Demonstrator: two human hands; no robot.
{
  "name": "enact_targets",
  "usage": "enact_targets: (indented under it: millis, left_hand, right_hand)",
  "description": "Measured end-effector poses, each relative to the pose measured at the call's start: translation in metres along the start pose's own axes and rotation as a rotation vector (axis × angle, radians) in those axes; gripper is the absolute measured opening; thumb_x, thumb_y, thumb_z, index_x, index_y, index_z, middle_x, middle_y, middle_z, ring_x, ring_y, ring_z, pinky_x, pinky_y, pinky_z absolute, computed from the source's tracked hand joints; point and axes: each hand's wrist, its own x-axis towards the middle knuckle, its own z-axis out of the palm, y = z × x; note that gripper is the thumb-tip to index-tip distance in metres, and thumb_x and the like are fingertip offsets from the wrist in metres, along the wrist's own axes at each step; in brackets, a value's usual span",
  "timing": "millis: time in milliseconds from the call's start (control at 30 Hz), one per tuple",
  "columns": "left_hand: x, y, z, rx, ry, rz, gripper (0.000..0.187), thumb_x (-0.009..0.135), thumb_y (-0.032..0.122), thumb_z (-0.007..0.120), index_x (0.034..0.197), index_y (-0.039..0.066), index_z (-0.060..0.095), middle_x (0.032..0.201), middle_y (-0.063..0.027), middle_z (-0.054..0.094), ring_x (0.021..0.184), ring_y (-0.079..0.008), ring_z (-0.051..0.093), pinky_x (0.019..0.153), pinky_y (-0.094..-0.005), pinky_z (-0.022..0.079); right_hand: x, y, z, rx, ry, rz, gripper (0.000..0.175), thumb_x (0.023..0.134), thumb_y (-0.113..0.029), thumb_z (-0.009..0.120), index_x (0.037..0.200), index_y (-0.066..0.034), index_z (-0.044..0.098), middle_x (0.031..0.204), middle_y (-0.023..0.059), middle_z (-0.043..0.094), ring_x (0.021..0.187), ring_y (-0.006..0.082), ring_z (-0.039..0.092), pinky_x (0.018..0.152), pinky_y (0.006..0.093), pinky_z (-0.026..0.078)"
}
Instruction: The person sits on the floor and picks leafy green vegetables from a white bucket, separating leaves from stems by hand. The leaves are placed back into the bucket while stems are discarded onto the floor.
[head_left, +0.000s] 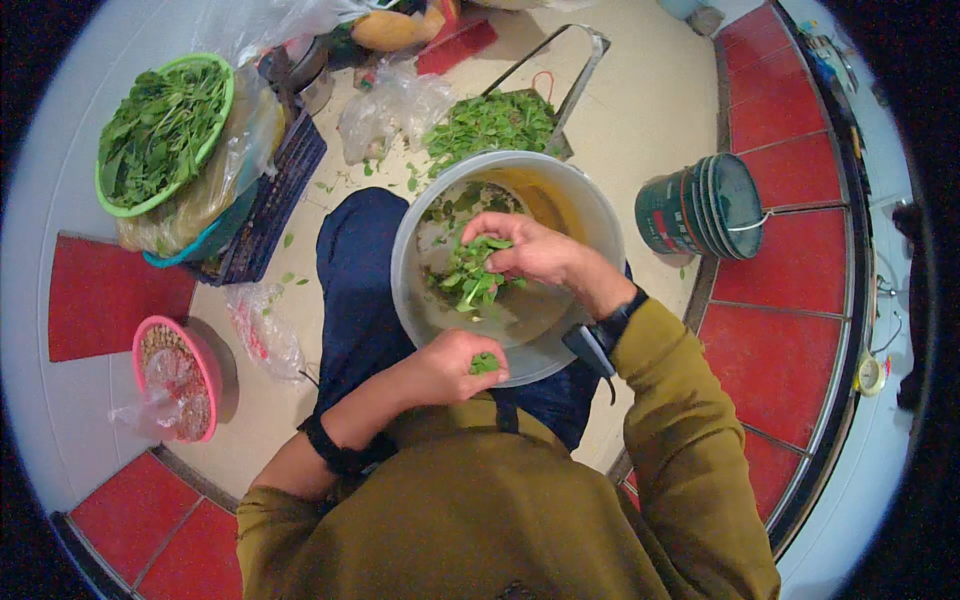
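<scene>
A large pale plastic bucket (420, 300) stands between my knees, with murky contents and loose leaves low inside. My right hand (529, 251) is over its opening, its thumb and fingers closed on a bunch of leafy greens (472, 279). At the near rim, my left hand (461, 367) is curled around a small piece of green leaf (484, 364). Just beyond the bucket, a heap of green leaves (495, 124) lies in a dustpan with a long metal handle (592, 71).
A green basket of leafy greens (161, 135) rests on bagged goods by a dark blue crate (277, 195) at left. A pink bowl (214, 375) stands lower left, a dark green pail (675, 214) at right. Clear plastic bags (390, 109) and scattered leaves lie on the floor.
</scene>
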Motion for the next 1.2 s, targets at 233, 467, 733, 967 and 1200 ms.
enact_targets:
  millis: [233, 467, 733, 967, 1200]
  left_hand:
    - [-0.003, 0.003, -0.003, -0.120, 0.154, -0.060, 0.017, 0.084, 0.020, 0.066, 0.088, 0.003, 0.066, 0.075, -0.0018, 0.064, 0.074, -0.0111, 0.058, 0.071, -0.0278, 0.046]
    - [0.006, 0.010, -0.010, -0.628, 0.468, -0.143, 0.012, 0.086, 0.018, 0.066, 0.087, 0.006, 0.062, 0.062, 0.0063, 0.051, 0.050, -0.0018, 0.042, 0.044, -0.0182, 0.034]
    - [0.030, 0.029, -0.018, -0.335, 0.568, -0.026, 0.009, 0.085, 0.010, 0.064, 0.088, 0.001, 0.063, 0.078, 0.0004, 0.060, 0.073, -0.0057, 0.053, 0.067, -0.0217, 0.045]
    - [0.036, 0.018, -0.012, -0.397, 0.582, -0.055, 0.008, 0.084, 0.007, 0.063, 0.088, 0.000, 0.063, 0.082, -0.0003, 0.062, 0.076, -0.0058, 0.053, 0.069, -0.0227, 0.046]
    - [0.033, 0.013, -0.013, -0.440, 0.564, -0.095, 0.008, 0.084, 0.008, 0.065, 0.088, 0.001, 0.063, 0.082, 0.0004, 0.061, 0.073, -0.0052, 0.052, 0.065, -0.0213, 0.045]
  right_hand:
    - [-0.066, 0.004, 0.015, 0.390, 0.241, -0.222, 0.050, 0.072, 0.010, 0.049, 0.118, -0.0083, 0.049, 0.102, 0.0005, 0.056, 0.086, 0.0115, 0.058, 0.067, 0.0221, 0.046]
    - [-0.080, 0.033, 0.023, 0.577, 0.197, -0.376, 0.057, 0.071, 0.012, 0.047, 0.124, -0.0077, 0.045, 0.110, 0.0075, 0.058, 0.097, 0.0143, 0.059, 0.068, 0.0260, 0.048]
    - [-0.072, 0.055, 0.021, 0.713, 0.289, -0.404, 0.046, 0.085, 0.008, 0.049, 0.127, -0.0083, 0.043, 0.117, 0.0103, 0.055, 0.106, 0.0251, 0.058, 0.087, 0.0401, 0.052]
    - [-0.068, 0.067, 0.019, 0.720, 0.299, -0.404, 0.044, 0.087, 0.002, 0.051, 0.129, -0.0053, 0.040, 0.120, 0.0142, 0.053, 0.108, 0.0289, 0.057, 0.089, 0.0449, 0.050]
    - [-0.068, 0.075, 0.021, 0.814, 0.300, -0.439, 0.044, 0.087, 0.006, 0.047, 0.130, -0.0036, 0.039, 0.122, 0.0165, 0.051, 0.109, 0.0304, 0.056, 0.089, 0.0481, 0.050]
